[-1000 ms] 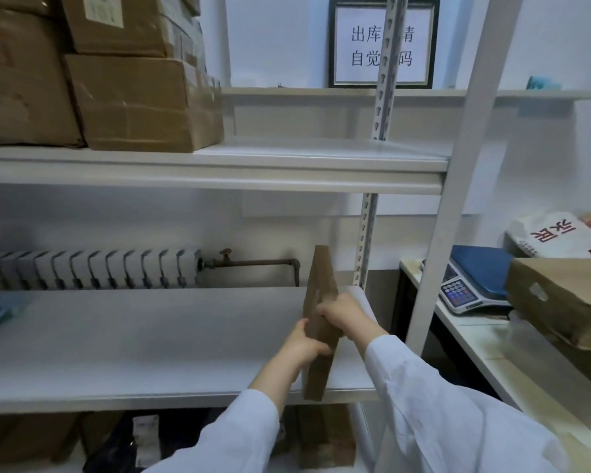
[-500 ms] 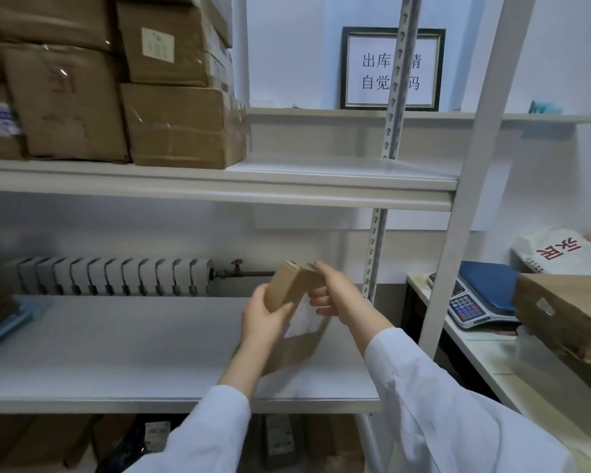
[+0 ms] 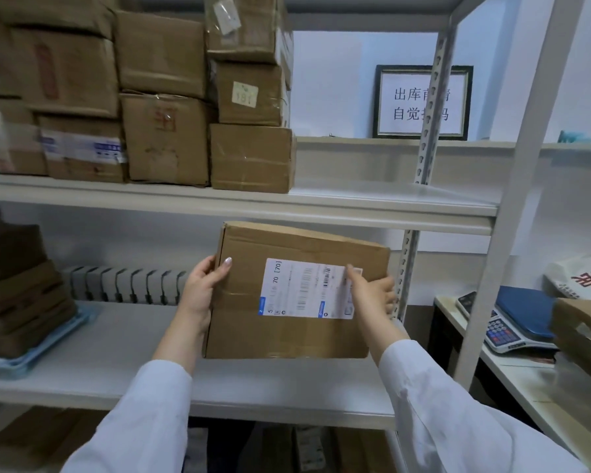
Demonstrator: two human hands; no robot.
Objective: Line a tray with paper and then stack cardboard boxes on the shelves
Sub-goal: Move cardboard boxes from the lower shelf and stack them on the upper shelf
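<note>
The rack (image 3: 219, 203) fills most of what we see, with pale shelves on slotted posts. On its upper shelf the boxes (image 3: 164, 138) stand stacked several high at the left, pressed close together; the right part of that shelf is bare. At the far right stands a bench (image 3: 526, 387).

We hold the box (image 3: 246, 329) upright over the middle shelf (image 3: 116, 353), right of centre, its broad face toward us and its top edge just under the upper shelf. We cannot tell whether its lower edge touches the shelf.

At the left end of the middle shelf a brown stack (image 3: 17, 291) sits in the tray (image 3: 31, 356), well apart from the held box. A scale (image 3: 512, 326) rests on the bench, and a framed sign (image 3: 420, 100) leans on the back ledge.

Our left grip (image 3: 202, 288) clasps the box's left edge, thumb on the front. Our right grip (image 3: 369, 295) clasps the right edge, its thumb on the label (image 3: 304, 288).
</note>
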